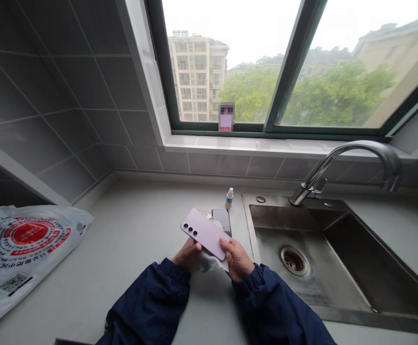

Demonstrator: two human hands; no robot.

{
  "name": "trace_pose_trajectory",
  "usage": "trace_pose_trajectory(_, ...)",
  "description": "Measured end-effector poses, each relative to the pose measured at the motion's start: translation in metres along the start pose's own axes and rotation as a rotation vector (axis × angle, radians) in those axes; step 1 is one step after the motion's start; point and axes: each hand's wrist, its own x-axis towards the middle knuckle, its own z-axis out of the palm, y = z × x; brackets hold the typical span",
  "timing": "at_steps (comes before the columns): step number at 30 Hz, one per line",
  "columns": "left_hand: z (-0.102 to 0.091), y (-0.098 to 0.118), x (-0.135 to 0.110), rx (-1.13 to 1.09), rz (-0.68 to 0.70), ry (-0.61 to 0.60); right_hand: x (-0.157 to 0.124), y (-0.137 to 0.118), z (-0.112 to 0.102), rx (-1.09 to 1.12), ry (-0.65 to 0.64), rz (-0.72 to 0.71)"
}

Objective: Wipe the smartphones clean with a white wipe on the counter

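Note:
A pale pink smartphone [205,232] is held tilted above the counter, its back with several camera lenses facing up. My left hand [187,254] grips its lower left edge, fingers mostly hidden beneath. My right hand [238,258] grips the lower right end, thumb lying on the back. Under the phone hangs a crumpled whitish cloth or tissue [209,263], partly hidden, close to both hands. Just behind lies a dark, flat, phone-like rectangle [222,218], partly covered by the phone. Beyond it stands a small white bottle [229,198] with a coloured label.
A steel sink [248,230] with a curved chrome faucet [352,146] lies to the right. On the left, a white plastic bag [61,254] with red and black print rests on the pale counter [129,230]. A window sill [244,143] runs along the back.

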Motion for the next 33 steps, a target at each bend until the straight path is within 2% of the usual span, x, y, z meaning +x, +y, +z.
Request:
trace_pose_trajectory(3,0.003,0.001,0.001,0.020,-0.019,-0.072,0.000,0.001,-0.001,0.003,-0.022,0.022)
trace_pose_trajectory(10,0.002,0.000,0.001,0.078,0.022,-0.040,0.000,0.000,0.001,-0.018,-0.058,0.041)
trace_pose_trajectory(17,-0.009,-0.001,0.000,0.097,0.049,0.041,0.005,0.005,-0.009,-0.054,-0.015,0.036)
trace_pose_trajectory(26,-0.006,0.002,0.004,0.172,0.150,0.061,0.004,0.002,-0.007,-0.039,0.002,0.037)
trace_pose_trajectory(33,-0.006,0.003,0.006,0.115,0.195,0.205,0.001,-0.002,0.002,-0.009,0.032,0.044)
